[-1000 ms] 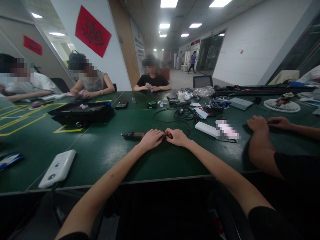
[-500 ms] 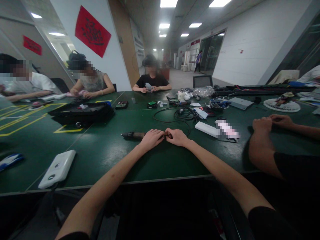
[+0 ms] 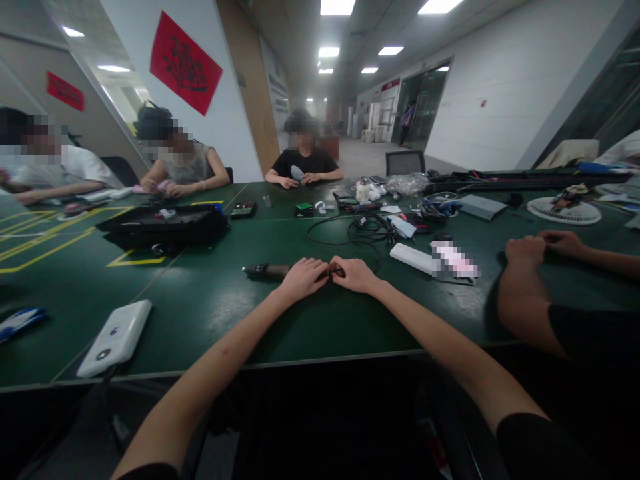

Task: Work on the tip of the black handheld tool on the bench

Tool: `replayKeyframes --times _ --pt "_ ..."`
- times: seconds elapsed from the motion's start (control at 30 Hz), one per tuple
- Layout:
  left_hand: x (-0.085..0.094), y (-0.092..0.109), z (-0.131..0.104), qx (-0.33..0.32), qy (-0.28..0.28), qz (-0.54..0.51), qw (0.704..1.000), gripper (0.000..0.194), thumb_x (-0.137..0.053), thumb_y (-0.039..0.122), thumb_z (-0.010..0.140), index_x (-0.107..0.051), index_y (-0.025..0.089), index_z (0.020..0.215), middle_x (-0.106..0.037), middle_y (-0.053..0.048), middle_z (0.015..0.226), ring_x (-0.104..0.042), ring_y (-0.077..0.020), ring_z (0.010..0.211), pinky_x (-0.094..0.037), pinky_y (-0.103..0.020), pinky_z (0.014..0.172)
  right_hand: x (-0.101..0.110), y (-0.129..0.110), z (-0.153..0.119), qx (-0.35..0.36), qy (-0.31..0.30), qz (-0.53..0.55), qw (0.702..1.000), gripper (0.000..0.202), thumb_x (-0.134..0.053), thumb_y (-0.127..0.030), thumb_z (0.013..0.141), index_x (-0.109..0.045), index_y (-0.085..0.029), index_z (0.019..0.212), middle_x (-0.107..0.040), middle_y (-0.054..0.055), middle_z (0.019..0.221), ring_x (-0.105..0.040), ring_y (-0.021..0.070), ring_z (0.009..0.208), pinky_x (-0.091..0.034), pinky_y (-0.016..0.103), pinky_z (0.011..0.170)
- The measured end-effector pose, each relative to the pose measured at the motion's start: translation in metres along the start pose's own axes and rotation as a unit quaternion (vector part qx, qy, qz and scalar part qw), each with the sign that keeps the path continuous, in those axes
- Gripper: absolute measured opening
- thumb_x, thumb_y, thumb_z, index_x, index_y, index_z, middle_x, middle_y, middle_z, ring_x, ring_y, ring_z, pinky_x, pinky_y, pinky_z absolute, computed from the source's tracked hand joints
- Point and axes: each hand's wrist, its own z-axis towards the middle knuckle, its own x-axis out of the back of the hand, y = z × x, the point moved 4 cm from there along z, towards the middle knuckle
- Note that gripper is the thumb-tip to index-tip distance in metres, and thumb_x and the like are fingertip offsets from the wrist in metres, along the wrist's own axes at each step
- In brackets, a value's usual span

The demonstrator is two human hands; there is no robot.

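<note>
A dark, pen-shaped electric screwdriver (image 3: 270, 271) lies on the green table (image 3: 210, 320), its tip pointing left. My left hand (image 3: 304, 279) is wrapped round its rear end. Close beside it, my right hand (image 3: 353, 275) is closed on the black cable (image 3: 376, 259) where it meets the tool's end. The fingers of both hands nearly touch, and the joint between tool and cable is mostly hidden by them. From my right hand the cable loops back to a coil on the table.
A white power bank (image 3: 115, 339) lies near the front edge at left, a black tray (image 3: 163, 225) behind it. A white power strip (image 3: 414, 259) is at right, near another person's hands (image 3: 525, 248). Electronic parts, a laptop-like grey slab (image 3: 483, 207) and a fan part (image 3: 564, 210) stand farther back.
My hands and the tool have hardly moved. In the far background, a walking person has moved right towards the glass doorway.
</note>
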Motion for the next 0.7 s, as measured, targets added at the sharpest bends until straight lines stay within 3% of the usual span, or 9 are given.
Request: replayKeyframes --times 0.7 --pt "-0.003 -0.0017 0.001 0.002 -0.007 0.015 1.0 0.018 -0.05 0.036 0.103 -0.06 0.024 0.113 -0.068 -0.007 0.105 -0.061 -0.0237 0.099 -0.041 -0.039 0.086 0.0009 -0.0016 0.0001 -0.008 -0.006 -0.004 1.0 0.02 -0.067 -0.025 0.091 -0.06 -0.023 0.11 -0.069 -0.001 0.085 -0.062 0.0162 0.076 -0.031 0.024 0.068"
